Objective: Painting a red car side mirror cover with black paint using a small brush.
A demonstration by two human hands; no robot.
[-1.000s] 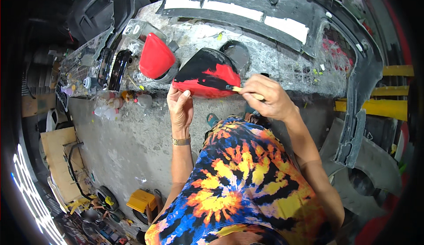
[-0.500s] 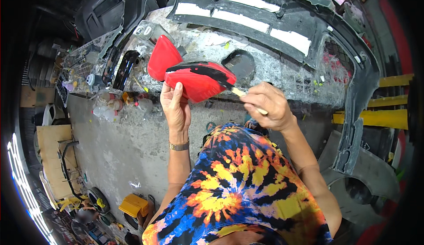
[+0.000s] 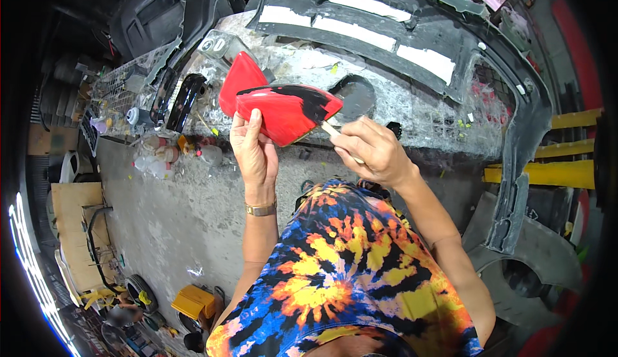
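Note:
A glossy red car mirror cover (image 3: 277, 117) is held up over the near edge of the workbench. My left hand (image 3: 254, 148) grips its lower left side, thumb in front. Wet-looking black paint (image 3: 314, 103) runs along its top edge and down its right part. My right hand (image 3: 374, 150) is closed around the pale handle of a paintbrush (image 3: 330, 128), whose bristles, dark and hard to make out, meet the cover's lower right edge. Just behind stands a second red mirror cover (image 3: 242, 80), partly hidden by the first. A shallow black tray (image 3: 355, 94) lies beyond the brush.
A large black bumper (image 3: 444, 48) with white strips arches over the stained bench (image 3: 412, 122). Left on it are a glossy black curved part (image 3: 185, 103) and a clear container (image 3: 222, 46). Plastic bottles (image 3: 209, 155) sit below its edge. Another person (image 3: 125, 312) is at lower left.
The brush and my right hand have shifted left and slightly down. Black paint now covers more of the cover's right part. The held cover has moved slightly left.

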